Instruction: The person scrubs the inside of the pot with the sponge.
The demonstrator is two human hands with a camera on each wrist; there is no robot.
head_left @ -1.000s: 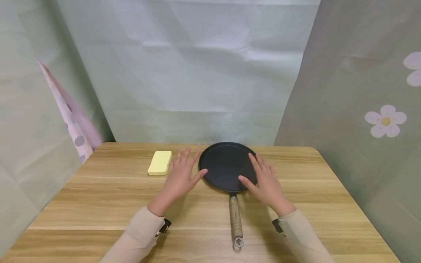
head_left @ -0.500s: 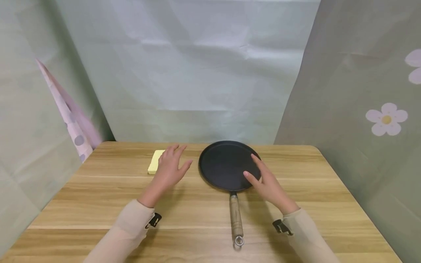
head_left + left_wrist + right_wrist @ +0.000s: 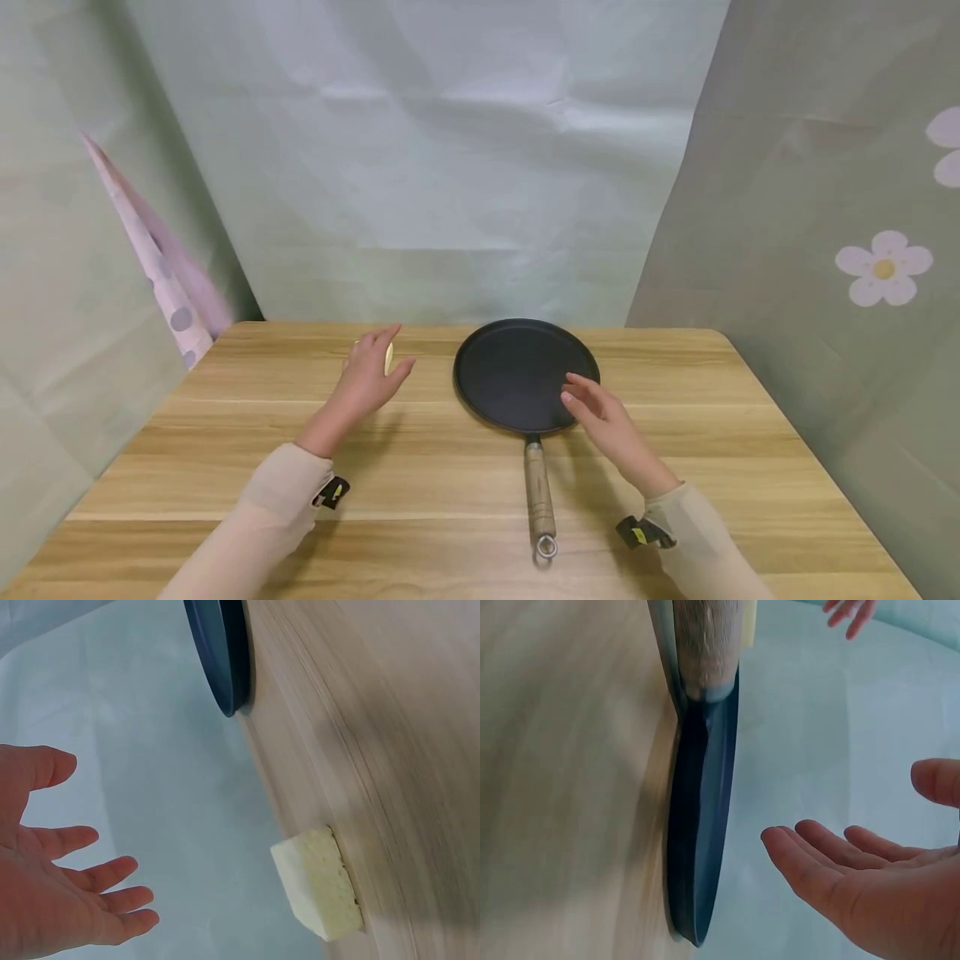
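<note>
A pale yellow sponge point(image 3: 321, 883) lies on the table; in the head view it is almost wholly behind my left hand point(image 3: 366, 377). That hand hovers above it, and the left wrist view shows its fingers point(image 3: 105, 874) spread and apart from the sponge. A flat black pan point(image 3: 521, 375) rests mid-table, its wooden handle point(image 3: 539, 492) with a metal ring pointing toward me. Over the pan's right edge hovers my right hand point(image 3: 606, 421), fingers loosely bent and holding nothing. The right wrist view has a gap between those fingers and the pan point(image 3: 697, 825).
The wooden table point(image 3: 450, 517) carries the sponge and pan. A pale curtain point(image 3: 465, 167) hangs behind its far edge, with a flower-printed cloth point(image 3: 787, 183) at the right. Black straps point(image 3: 330, 492) sit on both wrists.
My left hand has moved left, from beside the pan to over the sponge, now covering it from above. My right hand has stayed near the pan's right edge, its fingers drawn closer together.
</note>
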